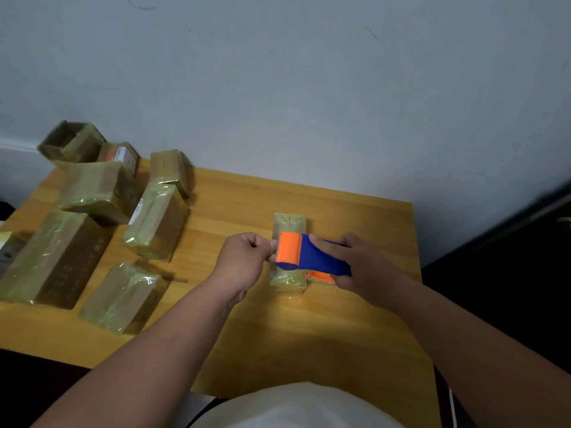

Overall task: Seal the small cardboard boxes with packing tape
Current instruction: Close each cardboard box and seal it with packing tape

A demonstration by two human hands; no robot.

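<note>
A small cardboard box (289, 222) wrapped in yellowish tape lies on the wooden table (355, 319) in front of me. Above it I hold a blue and orange tape dispenser (312, 256). My right hand (361, 267) grips its blue body from the right. My left hand (244, 261) has its fingers curled and pinches at the dispenser's orange front edge, where the tape end seems to be; the tape itself is too thin to make out. Much of the box is hidden under the dispenser and my hands.
Several taped cardboard boxes (154, 223) lie in a group on the table's left half, one open box (72, 140) at the far back left. A grey wall stands behind. The table's right edge (415, 242) drops to a dark floor.
</note>
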